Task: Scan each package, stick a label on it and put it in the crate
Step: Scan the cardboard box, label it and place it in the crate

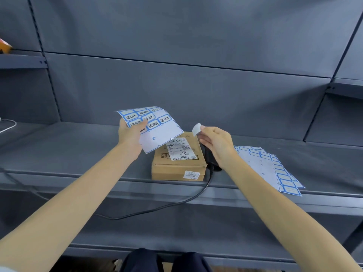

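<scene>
Shelving in dark grey metal is filling the view, and a white cable [7, 125] is lying on the shelf [78, 154] at the far left. Moving right, the left hand [130, 134] is gripping a label sheet [157, 128] by its left edge, thumb lying across the blue-bordered labels, and is holding it tilted in the air just above the far left corner of the package [176, 161]. That brown cardboard package is lying flat on the shelf near its front edge, with a white shipping label [180, 149] facing up and a smaller sticker [191, 175] on its front side. The right hand [216, 143] is pinching a single peeled label [197, 129] between thumb and fingertips, above the package's right side. Beneath that hand a black scanner [213, 163] is resting just beside the package, its cord [176, 205] hanging over the shelf edge. Farther right, more label sheets [271, 167] are lying fanned on the shelf.
</scene>
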`<state>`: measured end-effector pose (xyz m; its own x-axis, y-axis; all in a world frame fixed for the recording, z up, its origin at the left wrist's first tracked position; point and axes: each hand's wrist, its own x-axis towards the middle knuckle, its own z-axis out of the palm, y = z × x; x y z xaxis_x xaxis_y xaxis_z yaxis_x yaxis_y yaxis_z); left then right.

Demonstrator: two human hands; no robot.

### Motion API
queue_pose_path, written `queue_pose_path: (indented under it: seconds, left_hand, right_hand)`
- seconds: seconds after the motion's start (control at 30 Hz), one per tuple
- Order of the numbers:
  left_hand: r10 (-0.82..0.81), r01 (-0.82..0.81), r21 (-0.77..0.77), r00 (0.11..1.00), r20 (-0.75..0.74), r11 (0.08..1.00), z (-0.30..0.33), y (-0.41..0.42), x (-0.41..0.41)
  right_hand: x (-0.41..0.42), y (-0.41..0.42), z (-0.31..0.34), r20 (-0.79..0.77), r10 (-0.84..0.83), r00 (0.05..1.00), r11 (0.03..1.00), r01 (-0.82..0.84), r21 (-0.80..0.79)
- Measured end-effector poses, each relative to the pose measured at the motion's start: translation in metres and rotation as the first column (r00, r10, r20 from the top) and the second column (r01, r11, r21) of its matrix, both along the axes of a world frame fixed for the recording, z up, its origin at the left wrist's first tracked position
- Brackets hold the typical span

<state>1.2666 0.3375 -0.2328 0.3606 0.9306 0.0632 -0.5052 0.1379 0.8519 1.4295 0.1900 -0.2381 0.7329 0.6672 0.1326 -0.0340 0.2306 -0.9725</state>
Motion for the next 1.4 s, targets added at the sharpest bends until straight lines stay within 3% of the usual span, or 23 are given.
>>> queue_pose_path:
  seconds: [0.1, 0.23, 0.3, 0.5, 0.67, 0.77, 0.87, 0.97, 1.07, 1.13, 1.17, 1.27, 1.4]
  left_hand:
    - [0.049, -0.049, 0.001, 0.999, -0.006, 0.999, -0.001, 0.010, -0.011]
    - [0.086, -0.086, -0.016, 0.996, -0.013, 0.996, -0.004, 0.015, -0.018]
    - [0.092, -0.092, -0.018, 0.996, -0.010, 0.996, -0.005, 0.016, -0.020]
    - [0.095, -0.095, -0.016, 0.995, -0.007, 0.995, -0.006, 0.016, -0.021]
    - [0.100, -0.100, -0.013, 0.995, -0.009, 0.995, -0.004, 0.018, -0.022]
    - [0.099, -0.099, -0.009, 0.995, -0.010, 0.995, -0.003, 0.019, -0.024]
    - [0.095, -0.095, -0.005, 0.995, -0.005, 0.995, -0.002, 0.019, -0.025]
    - [0.085, -0.085, 0.001, 0.996, 0.002, 0.996, 0.000, 0.017, -0.023]
    - [0.019, -0.018, 0.031, 1.000, -0.005, 0.999, 0.003, 0.010, -0.017]
    - [-0.069, 0.070, 0.083, 0.998, -0.013, 0.994, 0.009, 0.001, -0.010]
    - [-0.117, 0.119, 0.109, 0.993, -0.023, 0.987, 0.013, -0.004, -0.005]
    - [-0.220, 0.229, 0.170, 0.973, -0.071, 0.958, 0.028, -0.023, 0.013]
    - [-0.235, 0.272, 0.251, 0.957, -0.169, 0.929, 0.038, -0.041, 0.036]
  right_hand:
    - [-0.001, -0.001, -0.001, 0.494, -0.004, 0.869, 0.965, 0.133, -0.227]
    - [-0.011, 0.003, -0.002, 0.762, 0.152, 0.630, 0.909, 0.214, -0.358]
    - [-0.016, 0.007, -0.004, 0.798, 0.204, 0.567, 0.883, 0.245, -0.400]
    - [-0.019, 0.014, -0.011, 0.794, 0.312, 0.522, 0.833, 0.252, -0.492]
    - [-0.013, 0.007, -0.012, 0.803, 0.414, 0.429, 0.838, 0.164, -0.520]
    - [-0.007, -0.002, -0.012, 0.765, 0.557, 0.323, 0.780, 0.113, -0.615]
    - [-0.010, -0.008, -0.010, 0.666, 0.699, 0.261, 0.647, 0.167, -0.744]
    - [-0.013, -0.010, 0.003, 0.596, 0.719, 0.358, 0.589, 0.141, -0.796]
    - [-0.007, -0.003, 0.025, 0.622, 0.439, 0.648, 0.778, 0.073, -0.625]
    - [0.003, 0.006, 0.037, 0.416, 0.292, 0.861, 0.889, -0.083, -0.451]
    - [0.006, 0.009, 0.043, 0.284, 0.273, 0.919, 0.918, -0.161, -0.364]
    - [0.012, 0.014, 0.060, 0.091, 0.283, 0.955, 0.939, -0.256, -0.228]
    - [0.017, 0.010, 0.068, 0.179, 0.226, 0.958, 0.970, -0.203, -0.137]
